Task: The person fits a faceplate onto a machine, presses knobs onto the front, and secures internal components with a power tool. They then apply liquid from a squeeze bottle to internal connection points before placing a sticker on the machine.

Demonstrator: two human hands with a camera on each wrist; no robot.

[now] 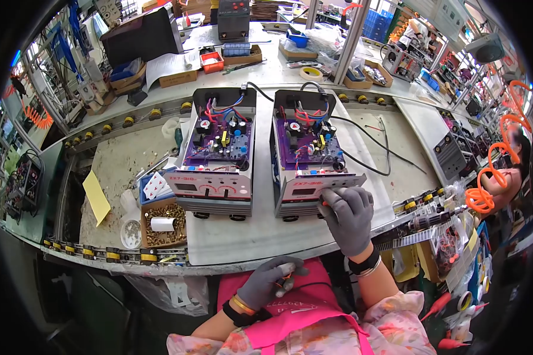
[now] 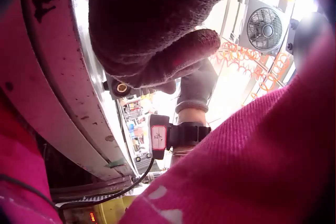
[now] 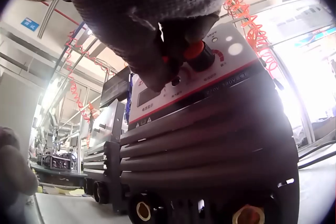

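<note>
Fingertips of the grey-gloved right hand [image 1: 350,218] form a grip clamped on a red-and-black round knob [image 3: 199,57], against the white, red-lettered front panel [image 1: 314,188] of an open-topped power unit [image 1: 281,204] with a grey ribbed lower front. At six o'clock from that unit, over the pink apron [image 1: 308,284], the grey-gloved left hand [image 1: 271,283] has its fingers curled round a small orange-and-black piece [image 1: 286,277]. Inside the unit, toward twelve o'clock, sits a purple circuit board [image 1: 291,148]. A matching white-fronted unit [image 1: 214,192] stands beside it at nine o'clock, both on the pale tabletop [image 1: 266,239]. From the matching unit, a cardboard box of brass fittings [image 1: 176,232] lies at seven o'clock and a blue plastic tray [image 1: 145,199] at eight. A loose black cable [image 1: 361,163] curves out at three o'clock from the gripped unit.
</note>
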